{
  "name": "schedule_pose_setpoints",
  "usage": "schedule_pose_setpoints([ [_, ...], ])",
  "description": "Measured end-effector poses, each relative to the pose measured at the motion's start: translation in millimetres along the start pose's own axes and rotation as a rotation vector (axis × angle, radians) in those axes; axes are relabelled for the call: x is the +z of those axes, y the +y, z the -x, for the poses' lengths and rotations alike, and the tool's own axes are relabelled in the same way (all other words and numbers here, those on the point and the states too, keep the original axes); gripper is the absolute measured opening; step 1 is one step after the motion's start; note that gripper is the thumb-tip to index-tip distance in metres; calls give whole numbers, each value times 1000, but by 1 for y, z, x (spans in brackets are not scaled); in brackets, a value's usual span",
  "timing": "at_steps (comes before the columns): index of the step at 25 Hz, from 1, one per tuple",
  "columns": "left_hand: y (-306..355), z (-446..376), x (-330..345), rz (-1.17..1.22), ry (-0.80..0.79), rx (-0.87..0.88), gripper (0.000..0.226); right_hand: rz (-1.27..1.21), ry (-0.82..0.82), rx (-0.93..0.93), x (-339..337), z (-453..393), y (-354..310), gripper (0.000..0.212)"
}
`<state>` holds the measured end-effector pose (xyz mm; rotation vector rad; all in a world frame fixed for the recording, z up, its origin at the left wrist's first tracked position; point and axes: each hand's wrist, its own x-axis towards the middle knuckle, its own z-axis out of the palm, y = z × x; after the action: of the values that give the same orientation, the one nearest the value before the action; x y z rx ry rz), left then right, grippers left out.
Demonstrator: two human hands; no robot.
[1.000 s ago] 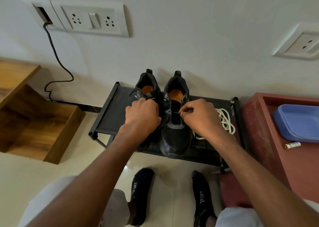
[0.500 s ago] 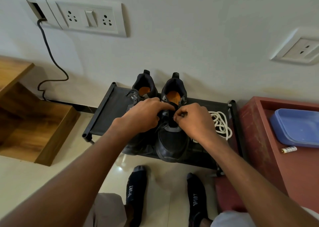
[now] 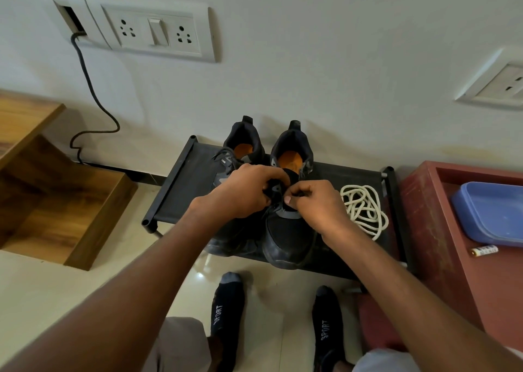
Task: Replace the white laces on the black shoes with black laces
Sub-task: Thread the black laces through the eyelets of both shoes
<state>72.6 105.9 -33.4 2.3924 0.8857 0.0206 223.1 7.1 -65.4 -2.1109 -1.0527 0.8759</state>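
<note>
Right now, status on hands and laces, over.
Left hand and right hand both pinching black lace at right black shoe tongue. Coiled white lace off, lying on black rack. Nothing obstructing.

You have a single view, from the wide-angle camera on your head, facing forward and steeply down at the black shoe rack (image 3: 181,190) set against the wall. It sits close: your forearms run in from the bottom edge and meet above the rack, and your socked feet show just below it. The wall sockets (image 3: 152,30) above the rack bend with the lens.
</note>
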Motion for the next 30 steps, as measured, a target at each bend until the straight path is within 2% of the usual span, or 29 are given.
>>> schedule_pose_setpoints([
  [2, -2, 0, 1, 29, 18, -32, 65, -15, 27, 1, 4, 3, 0, 7],
  [6, -5, -1, 3, 129, 83, -117, 78, 138, 135, -51, 13, 9, -3, 12],
  [9, -6, -2, 10, 201, 189, -231, 56, 201, 123, -69, 13, 10, -6, 9],
  [11, -8, -3, 17, 226, 208, -297, 37, 53, 47, 25, 12, 5, -10, 12],
  [13, -9, -1, 22, 277, 184, -333, 33, -139, -7, 169, 12, 1, -15, 20],
  [15, -7, 3, 25, 326, 206, -353, 29, -179, -40, 229, 9, 2, -17, 24],
  [18, 2, 5, 25, 296, 281, -348, 10, -64, -100, 136, 1, 6, -23, 27],
  [22, 11, 2, 16, 228, 273, -351, 12, 181, -185, -18, -13, 6, -25, 38],
  [24, 15, 2, 2, 369, 324, -330, 11, 381, -187, -117, -18, 7, -24, 52],
  [25, 17, 3, -8, 583, 349, -296, 12, 453, -173, -158, -19, 6, -24, 54],
  [27, 23, 6, -30, 1198, 371, -173, 15, 479, -138, -202, -22, 4, -23, 43],
  [28, 22, 6, -36, 1315, 408, -120, 16, 455, -123, -208, -23, 2, -23, 37],
  [29, 19, 5, -38, 1218, 468, -123, 18, 439, -112, -208, -25, 1, -22, 33],
  [30, 15, 3, -38, 944, 499, -161, 22, 435, -103, -209, -26, 1, -22, 31],
])
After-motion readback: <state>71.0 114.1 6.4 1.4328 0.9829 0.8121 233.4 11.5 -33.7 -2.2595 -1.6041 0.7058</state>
